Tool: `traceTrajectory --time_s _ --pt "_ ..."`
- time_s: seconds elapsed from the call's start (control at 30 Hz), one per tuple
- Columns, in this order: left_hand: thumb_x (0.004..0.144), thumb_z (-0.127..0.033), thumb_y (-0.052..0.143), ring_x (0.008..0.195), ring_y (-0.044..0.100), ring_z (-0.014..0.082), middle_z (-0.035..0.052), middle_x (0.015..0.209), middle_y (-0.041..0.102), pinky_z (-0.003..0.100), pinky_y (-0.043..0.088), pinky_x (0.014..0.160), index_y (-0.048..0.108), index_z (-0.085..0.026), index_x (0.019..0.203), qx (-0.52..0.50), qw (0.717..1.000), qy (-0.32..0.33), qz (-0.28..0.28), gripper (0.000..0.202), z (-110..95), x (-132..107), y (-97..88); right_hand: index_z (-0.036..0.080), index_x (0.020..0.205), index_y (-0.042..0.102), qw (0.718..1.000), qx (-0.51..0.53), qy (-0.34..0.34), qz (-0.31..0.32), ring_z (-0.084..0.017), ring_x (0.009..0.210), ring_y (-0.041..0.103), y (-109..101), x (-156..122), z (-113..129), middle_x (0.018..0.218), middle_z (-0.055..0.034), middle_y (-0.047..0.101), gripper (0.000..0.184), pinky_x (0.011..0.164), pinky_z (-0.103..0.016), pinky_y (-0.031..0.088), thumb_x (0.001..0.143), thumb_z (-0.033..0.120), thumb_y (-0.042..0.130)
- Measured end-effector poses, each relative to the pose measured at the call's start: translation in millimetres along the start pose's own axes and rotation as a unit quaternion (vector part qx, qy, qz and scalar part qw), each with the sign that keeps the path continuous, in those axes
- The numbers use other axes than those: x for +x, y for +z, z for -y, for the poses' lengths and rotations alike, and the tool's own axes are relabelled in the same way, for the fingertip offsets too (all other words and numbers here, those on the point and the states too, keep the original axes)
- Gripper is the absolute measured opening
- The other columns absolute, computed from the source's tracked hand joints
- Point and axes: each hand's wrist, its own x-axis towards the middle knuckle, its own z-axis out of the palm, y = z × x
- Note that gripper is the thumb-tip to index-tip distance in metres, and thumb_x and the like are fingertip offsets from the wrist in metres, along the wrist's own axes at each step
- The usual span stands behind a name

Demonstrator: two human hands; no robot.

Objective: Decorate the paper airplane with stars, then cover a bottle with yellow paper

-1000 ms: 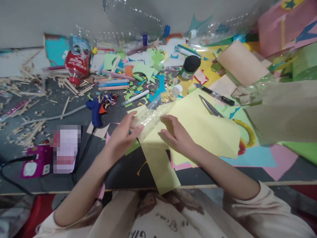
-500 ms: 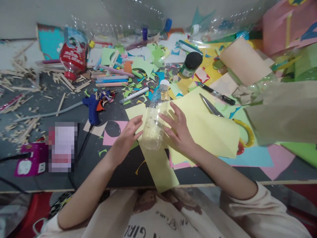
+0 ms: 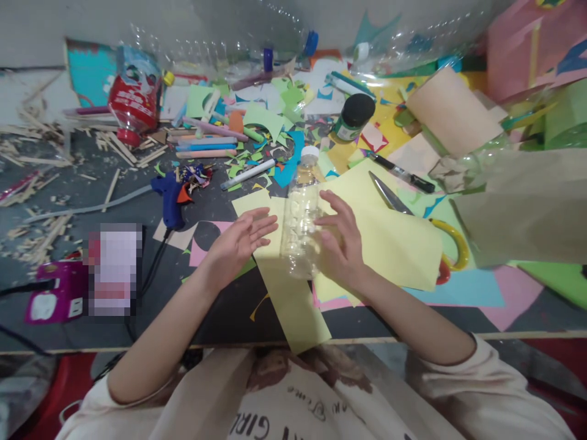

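Observation:
Between my two hands a clear plastic bottle (image 3: 300,226) with a white cap lies on its side, cap end away from me. Under it are a strip of pale yellow paper (image 3: 293,305) and a larger yellow sheet (image 3: 389,238). My left hand (image 3: 241,244) is to the left of the bottle, palm turned toward it, fingers stretched out and apart from it. My right hand (image 3: 342,241) is at the bottle's right side with fingers spread; its fingertips are close to the bottle, and whether they touch it I cannot tell.
Scissors (image 3: 452,244) with yellow handles lie partly under the yellow sheet. A blue glue gun (image 3: 172,198) with its cord is at left, near a purple box (image 3: 57,293). Behind are a black-lidded jar (image 3: 353,116), a black pen (image 3: 403,173), a red-labelled bottle (image 3: 132,98) and paper scraps.
The bottle has shifted a little to the right and turned straighter. My left hand has opened its fingers toward it, and my right hand has moved slightly right.

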Motion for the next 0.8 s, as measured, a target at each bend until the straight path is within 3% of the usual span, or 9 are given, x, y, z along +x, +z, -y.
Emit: traceTrajectory --time_s 0.1,0.17,0.27,0.33,0.47,0.57,0.7,0.8 --pt "0.084 -0.050 0.057 0.149 0.043 0.0279 0.0118 0.149 0.056 0.044 0.037 0.123 0.058 -0.022 0.119 0.027 0.997 0.058 -0.036 0.045 0.0 -0.2 1.3 0.031 0.120 0.048 0.996 0.034 0.049 -0.067 -0.031 0.147 0.042 3.2 0.0 -3.6 0.152 -0.0097 0.046 0.024 0.118 -0.062 0.039 0.101 0.044 0.040" --pt "0.084 -0.049 0.055 0.150 0.041 0.0273 0.0105 0.152 0.053 0.044 0.037 0.123 0.057 -0.023 0.119 0.027 0.997 0.062 -0.047 0.044 -2.1 -1.3 1.2 0.033 0.135 0.035 0.994 0.043 0.064 -0.074 -0.030 0.151 0.036 5.7 -0.2 -5.6 0.160 -0.0111 0.034 0.037 0.119 -0.060 0.039 0.100 0.041 0.042" --pt "0.085 -0.049 0.053 0.146 0.047 0.0285 0.0110 0.153 0.052 0.044 0.047 0.112 0.057 -0.024 0.118 0.013 0.999 0.028 -0.040 0.042 -8.1 -0.7 0.4 0.036 0.149 0.017 0.995 0.028 0.079 -0.062 -0.028 0.154 0.030 8.3 -0.7 -7.3 0.165 -0.0102 0.022 0.051 0.120 -0.059 0.039 0.100 0.036 0.034" --pt "0.084 -0.046 0.054 0.137 0.055 0.0277 0.0129 0.149 0.055 0.038 0.053 0.098 0.057 -0.022 0.118 -0.003 0.999 0.011 -0.044 0.042 -11.8 2.6 0.3 0.039 0.152 0.012 0.994 0.029 0.082 -0.062 -0.028 0.155 0.030 8.9 -1.1 -8.2 0.166 -0.0080 0.021 0.055 0.121 -0.059 0.039 0.100 0.034 0.030" --pt "0.078 -0.041 0.061 0.091 0.066 0.0163 0.0112 0.112 0.069 0.023 0.045 0.063 0.057 -0.018 0.109 -0.020 0.998 -0.013 -0.052 0.039 -11.9 12.2 2.0 0.040 0.156 0.010 0.995 0.022 0.079 -0.054 -0.027 0.155 0.030 9.4 -1.4 -9.5 0.166 -0.0068 0.021 0.060 0.120 -0.059 0.039 0.099 0.028 0.027" --pt "0.072 -0.040 0.070 0.058 0.049 0.0106 -0.0023 0.072 0.059 0.023 0.035 0.052 0.058 -0.020 0.098 0.097 0.995 0.003 -0.005 0.036 -7.0 14.8 5.0 0.041 0.156 0.009 0.995 0.016 0.091 -0.047 -0.027 0.155 0.030 10.0 -1.7 -8.4 0.166 -0.0066 0.023 0.062 0.120 -0.060 0.040 0.099 0.026 0.028" --pt "0.076 -0.046 0.068 0.051 0.039 0.0093 -0.0065 0.059 0.045 0.023 0.029 0.049 0.057 -0.020 0.078 0.249 0.966 0.039 0.060 0.028 -2.5 11.4 11.2 0.042 0.155 0.015 0.993 0.030 0.101 -0.059 -0.030 0.155 0.030 9.2 -0.5 -5.4 0.167 -0.0060 0.022 0.057 0.119 -0.061 0.040 0.101 0.029 0.027" --pt "0.082 -0.047 0.056 0.051 0.031 0.0089 -0.0059 0.055 0.035 0.024 0.023 0.049 0.046 -0.021 0.063 0.273 0.958 0.080 0.040 0.034 -2.4 10.3 13.2 0.041 0.150 0.027 0.993 0.012 0.102 -0.060 -0.030 0.152 0.033 5.9 2.0 -4.2 0.164 -0.0074 0.026 0.046 0.117 -0.060 0.043 0.104 0.038 0.029"
